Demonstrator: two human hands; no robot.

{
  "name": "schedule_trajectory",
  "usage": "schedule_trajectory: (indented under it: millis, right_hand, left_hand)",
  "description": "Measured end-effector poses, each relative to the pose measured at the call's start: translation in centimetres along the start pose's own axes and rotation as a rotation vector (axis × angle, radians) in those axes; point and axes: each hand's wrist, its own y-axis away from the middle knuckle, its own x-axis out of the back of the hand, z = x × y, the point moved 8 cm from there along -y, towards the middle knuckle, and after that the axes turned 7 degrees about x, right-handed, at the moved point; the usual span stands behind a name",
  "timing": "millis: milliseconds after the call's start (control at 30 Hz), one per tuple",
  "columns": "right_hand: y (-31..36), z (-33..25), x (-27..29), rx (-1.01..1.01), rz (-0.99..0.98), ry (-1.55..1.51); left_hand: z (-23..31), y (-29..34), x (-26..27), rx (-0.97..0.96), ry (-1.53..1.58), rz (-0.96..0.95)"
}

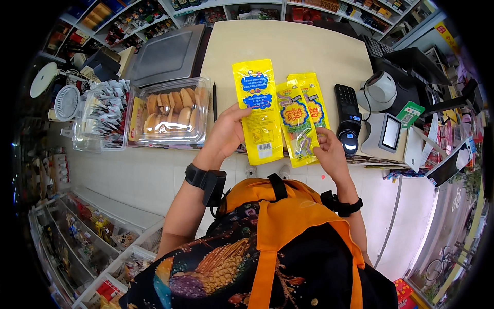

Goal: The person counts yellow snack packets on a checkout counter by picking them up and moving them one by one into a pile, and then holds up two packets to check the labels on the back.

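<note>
A flat yellow snack packet [263, 129] with blue printed patches and a barcode is gripped at its left edge by my left hand [226, 135], thumb on top. To its right, my right hand [331, 154] pinches the lower right edge of a second yellow packet [296, 121], which has a colourful front and a see-through lower part. Another yellow packet [315, 105] lies partly hidden behind that one; whether my right fingers also hold it I cannot tell. All the packets are over the near edge of the pale counter [288, 41].
Left of my hands stand a clear box of round pastries [172, 110], a tub of small sachets [105, 113] and a black pen [214, 102]. A card terminal [347, 103], a white scanner [380, 90] and a small screen [391, 131] are at right. Stocked shelves [242, 4] line the back.
</note>
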Motion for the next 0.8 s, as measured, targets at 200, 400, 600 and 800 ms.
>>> schedule_trajectory:
  millis: [200,400,600,800]
  right_hand:
    - [0.1,0.3,-0.1,-0.169,-0.015,-0.498]
    - [1.0,-4.6,1.1,0.112,0.071,-0.501]
    - [4.5,-12.4,-2.7,0.683,-0.076,0.234]
    - [5.1,-11.8,-5.4,0.614,-0.214,0.298]
  left_hand:
    - [0.3,0.4,-0.3,-0.031,-0.006,-0.03]
    - [0.1,0.4,-0.8,-0.036,-0.014,-0.044]
    - [-1.7,-0.2,-4.6,0.047,0.036,-0.199]
    - [-2.6,-1.1,-5.7,-0.007,-0.069,-0.169]
